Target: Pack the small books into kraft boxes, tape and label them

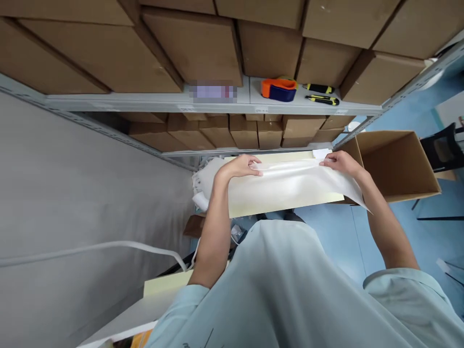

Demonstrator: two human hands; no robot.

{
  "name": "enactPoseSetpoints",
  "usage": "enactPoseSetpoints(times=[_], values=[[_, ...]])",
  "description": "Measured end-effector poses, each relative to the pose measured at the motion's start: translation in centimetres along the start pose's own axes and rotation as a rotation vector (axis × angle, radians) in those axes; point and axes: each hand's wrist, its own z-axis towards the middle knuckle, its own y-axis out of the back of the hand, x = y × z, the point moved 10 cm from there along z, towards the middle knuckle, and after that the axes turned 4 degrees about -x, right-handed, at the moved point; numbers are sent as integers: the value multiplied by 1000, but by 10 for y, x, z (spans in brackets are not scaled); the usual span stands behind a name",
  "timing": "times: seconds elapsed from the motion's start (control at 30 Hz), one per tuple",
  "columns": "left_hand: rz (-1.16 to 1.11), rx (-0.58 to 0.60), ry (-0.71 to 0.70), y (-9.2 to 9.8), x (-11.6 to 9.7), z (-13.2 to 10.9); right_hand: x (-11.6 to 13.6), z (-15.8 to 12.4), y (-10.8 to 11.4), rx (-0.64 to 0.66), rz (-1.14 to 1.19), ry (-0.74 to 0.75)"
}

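Note:
A thin, translucent white sheet (286, 186) stretches between my two hands. Under it lies a pale yellow sheet or board (250, 210), its edges showing at the top and the lower side. My left hand (241, 166) pinches the upper left edge of the white sheet between thumb and fingers. At the upper right edge, my right hand (340, 163) pinches the same sheet, and a loose corner hangs down past my right wrist. A small white piece (321, 153) sits beside the right fingertips.
Brown cardboard boxes (192, 48) fill the metal shelf (145, 104) ahead. On its ledge are an orange and blue tape dispenser (279, 90) and two yellow-black utility knives (322, 99). An open carton (398, 164) stands at right. A grey wall (72, 183) closes the left side.

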Motion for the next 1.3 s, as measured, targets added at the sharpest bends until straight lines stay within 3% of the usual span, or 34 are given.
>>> enactPoseSetpoints(times=[0.13, 0.23, 0.33, 0.5, 0.63, 0.83, 1.0, 1.1, 1.3], values=[[223, 122, 193, -79, 29, 51, -97, 6, -17, -34, -356, -138], [313, 148, 255, -125, 40, 77, -159, 14, -37, 6, -530, -192], [321, 165, 312, -164, 48, 97, -216, 23, -60, 69, -561, -174], [340, 115, 444, -205, 64, 116, -294, 40, -89, 99, -530, -108], [365, 19, 488, -216, 70, 115, -325, 60, -109, 104, -493, -76], [397, -223, 546, -208, 78, 99, -334, 81, -136, 88, -408, -87], [350, -352, 692, -200, 96, 65, -317, 80, -140, -89, -380, -157], [321, -459, 782, -190, 111, 37, -272, 77, -161, -81, -317, -89], [193, -675, 1048, -174, 166, -17, -134, 82, -235, 122, -181, 176]])
